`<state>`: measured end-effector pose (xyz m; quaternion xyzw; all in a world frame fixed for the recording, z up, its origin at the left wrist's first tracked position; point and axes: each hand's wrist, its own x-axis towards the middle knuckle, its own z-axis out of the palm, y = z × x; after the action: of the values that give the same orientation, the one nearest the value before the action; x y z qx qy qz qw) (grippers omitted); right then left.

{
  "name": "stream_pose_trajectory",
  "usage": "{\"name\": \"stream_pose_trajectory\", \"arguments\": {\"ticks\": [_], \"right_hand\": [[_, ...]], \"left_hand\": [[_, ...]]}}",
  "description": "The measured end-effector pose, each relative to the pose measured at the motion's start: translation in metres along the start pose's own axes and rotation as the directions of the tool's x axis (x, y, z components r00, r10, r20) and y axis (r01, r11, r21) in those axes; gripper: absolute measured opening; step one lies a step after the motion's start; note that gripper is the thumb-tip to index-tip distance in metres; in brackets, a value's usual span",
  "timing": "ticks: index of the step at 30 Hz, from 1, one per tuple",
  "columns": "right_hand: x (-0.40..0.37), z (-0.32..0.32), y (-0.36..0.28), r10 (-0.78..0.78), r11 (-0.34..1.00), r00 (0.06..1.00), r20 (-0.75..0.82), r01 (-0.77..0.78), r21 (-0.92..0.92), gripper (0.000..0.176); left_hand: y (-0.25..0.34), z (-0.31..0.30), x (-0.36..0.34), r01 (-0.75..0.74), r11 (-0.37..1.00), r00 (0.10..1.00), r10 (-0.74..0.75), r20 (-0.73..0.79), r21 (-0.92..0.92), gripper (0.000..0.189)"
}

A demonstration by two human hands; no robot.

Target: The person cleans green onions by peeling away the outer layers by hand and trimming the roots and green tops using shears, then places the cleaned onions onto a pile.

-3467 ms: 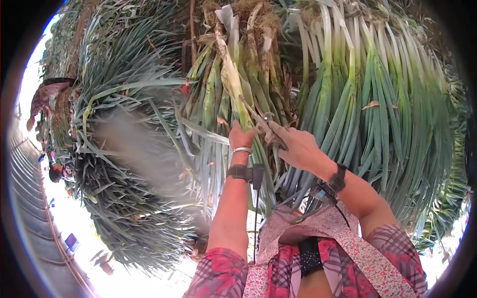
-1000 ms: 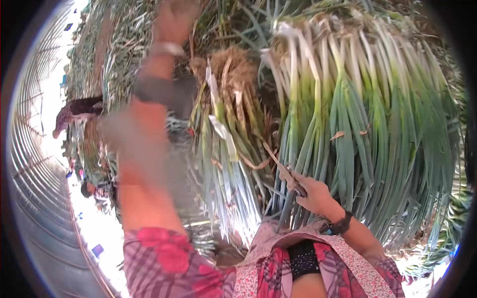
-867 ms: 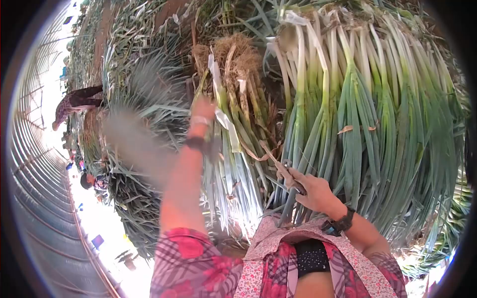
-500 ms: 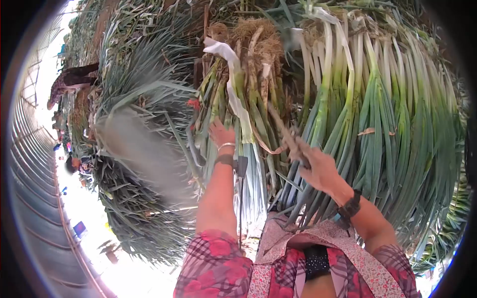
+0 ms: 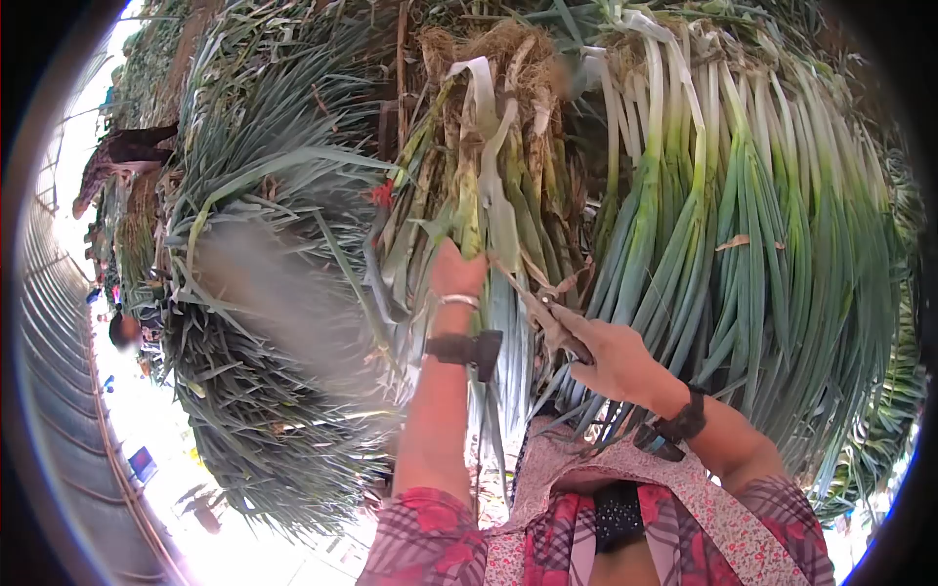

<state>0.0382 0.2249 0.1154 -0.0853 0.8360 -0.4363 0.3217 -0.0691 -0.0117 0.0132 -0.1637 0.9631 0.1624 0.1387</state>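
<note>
My left hand (image 5: 459, 272) is closed around the stalk of a large green onion (image 5: 470, 200) in the middle pile. A pale, peeling strip of leaf (image 5: 500, 210) hangs beside that stalk. In my right hand (image 5: 620, 359) is a muddy, knife-like tool (image 5: 542, 314), its narrow end pointing up and left towards the left hand. Exactly what kind of tool it is I cannot make out. Brown, dirty stems with tangled roots (image 5: 493, 44) lie above my hands, and their leaves run down towards me.
A big bundle of cleaner green onions (image 5: 728, 195), white ends up, fills the right side. Leafy onion heaps (image 5: 264, 410) rise on the left, partly blurred by a smear. Something red (image 5: 381, 193) sits near the middle pile. Another person (image 5: 127, 330) is at far left.
My left hand has gone from lying with fingers spread on the stems to closing round a stalk, slightly lower and right. My right hand has lowered the tool, tilting it towards the left hand.
</note>
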Motion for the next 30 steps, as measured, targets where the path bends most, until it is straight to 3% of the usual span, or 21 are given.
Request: {"name": "stream_pose_trajectory", "arguments": {"ticks": [1, 3, 8, 10, 14, 16, 18, 22, 25, 30], "right_hand": [[0.003, 0.003, -0.001, 0.004, 1.0, 1.0, 0.0, -0.004, 0.0, 0.073], [0.01, 0.004, -0.001, 0.022, 1.0, 0.993, -0.113, -0.021, 0.014, 0.074], [0.002, 0.02, -0.009, -0.028, 0.998, 1.0, 0.002, 0.028, -0.049, 0.072], [0.011, 0.02, -0.011, -0.004, 0.998, 0.996, -0.087, -0.001, -0.058, 0.071], [0.013, 0.023, -0.019, -0.008, 0.997, 0.999, -0.042, 0.004, -0.078, 0.068], [0.022, 0.023, -0.016, -0.025, 0.996, 0.991, -0.133, 0.014, -0.085, 0.066], [0.03, 0.023, -0.016, -0.022, 0.996, 0.988, -0.15, 0.009, -0.088, 0.066], [0.048, 0.027, -0.008, -0.061, 0.996, 0.971, -0.231, 0.046, -0.07, 0.067], [0.058, 0.021, -0.01, 0.035, 0.996, 0.99, -0.135, -0.046, -0.077, 0.073], [0.075, 0.029, -0.006, -0.015, 0.997, 0.98, -0.197, 0.0, -0.08, 0.07]], "left_hand": [[-0.005, 0.0, -0.011, -0.001, 1.0, 1.0, 0.001, 0.004, 0.0, 0.052], [-0.018, 0.003, -0.033, 0.056, 0.998, 0.986, -0.052, 0.161, -0.023, 0.05], [-0.041, 0.014, -0.068, 0.081, 0.991, 0.983, -0.061, 0.171, -0.109, 0.051], [-0.047, 0.019, -0.074, 0.104, 0.979, 0.982, -0.073, 0.177, -0.176, 0.05], [-0.05, 0.019, -0.089, 0.076, 0.989, 0.987, -0.056, 0.151, -0.124, 0.051], [-0.051, 0.015, -0.099, 0.06, 0.992, 0.992, -0.047, 0.121, -0.11, 0.052], [-0.057, 0.012, -0.112, 0.104, 0.982, 0.978, -0.072, 0.195, -0.156, 0.052], [-0.071, 0.003, -0.138, 0.084, 0.988, 0.977, -0.056, 0.205, -0.13, 0.053], [-0.08, -0.008, -0.157, 0.092, 0.989, 0.967, -0.062, 0.246, -0.112, 0.053], [-0.101, -0.022, -0.188, 0.103, 0.982, 0.946, -0.048, 0.32, -0.158, 0.052]]}}
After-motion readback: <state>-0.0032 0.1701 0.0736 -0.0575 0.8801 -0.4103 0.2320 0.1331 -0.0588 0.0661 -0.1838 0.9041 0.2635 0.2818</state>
